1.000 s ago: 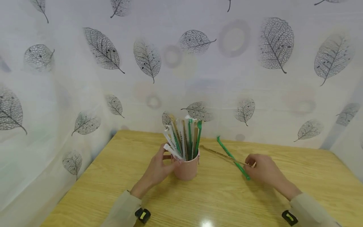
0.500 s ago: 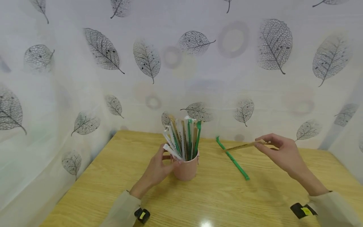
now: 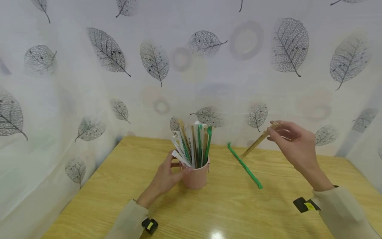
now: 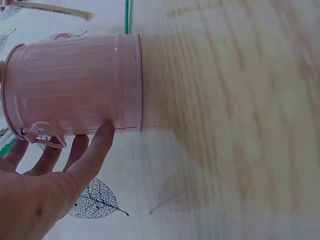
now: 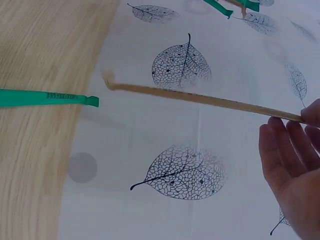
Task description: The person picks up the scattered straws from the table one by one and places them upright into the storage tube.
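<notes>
A pink metal pail [image 3: 195,179] stands upright on the table, packed with white, brown and green wrapped straws [image 3: 194,146]. My left hand [image 3: 167,176] holds the pail at its left side, thumb near the front rim and fingers reaching round behind. In the left wrist view, fingertips [image 4: 106,131] touch the pail's wall beside its small wire handle [image 4: 47,132]. Raised at the right, my right hand [image 3: 295,142] pinches one end of a brown wrapped straw [image 3: 256,144] between thumb and fingers. That straw slants down to the left, its lower end near a green wrapped straw [image 3: 244,166].
The green straw lies diagonally on the wooden table [image 3: 226,209], right of the pail. Behind the table hangs a pale leaf-printed cloth [image 3: 191,79], close to the back edge. The same cloth covers both sides.
My right hand has lifted the brown straw off the green one, moving up and right, and the straw has tilted steeper. My left hand and the pail have stayed in place.
</notes>
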Motion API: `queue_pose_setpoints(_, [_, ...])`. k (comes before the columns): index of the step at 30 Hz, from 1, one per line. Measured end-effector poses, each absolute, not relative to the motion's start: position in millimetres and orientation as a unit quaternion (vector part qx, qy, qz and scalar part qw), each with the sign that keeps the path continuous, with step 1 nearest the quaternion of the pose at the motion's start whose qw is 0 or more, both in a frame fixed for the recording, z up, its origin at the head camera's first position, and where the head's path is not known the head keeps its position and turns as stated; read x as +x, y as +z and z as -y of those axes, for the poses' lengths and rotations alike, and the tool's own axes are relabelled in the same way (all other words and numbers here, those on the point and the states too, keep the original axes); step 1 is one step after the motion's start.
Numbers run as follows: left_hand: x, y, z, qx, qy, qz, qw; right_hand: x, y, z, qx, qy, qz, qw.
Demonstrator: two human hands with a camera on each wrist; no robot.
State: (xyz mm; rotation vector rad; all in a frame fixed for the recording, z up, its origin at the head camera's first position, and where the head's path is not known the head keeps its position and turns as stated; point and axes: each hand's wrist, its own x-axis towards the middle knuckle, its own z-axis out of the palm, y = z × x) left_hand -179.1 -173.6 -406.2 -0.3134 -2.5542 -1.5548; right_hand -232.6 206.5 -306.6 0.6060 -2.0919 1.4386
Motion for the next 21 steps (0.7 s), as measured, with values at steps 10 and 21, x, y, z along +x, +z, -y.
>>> queue_pose_setpoints(10, [-181.5, -406.5, 173.1, -0.104, -0.515, 0.849, 0.06, -241.7, -276.1, -175.0, 0.272, 0.502, 0.756, 0.32])
queue_pose_setpoints(21, [-179.7, -406.9, 175.5, -0.108, -0.518, 0.847, 0.059, -242.8, -236.2, -122.2, 0.368, 0.56, 0.68, 0.297])
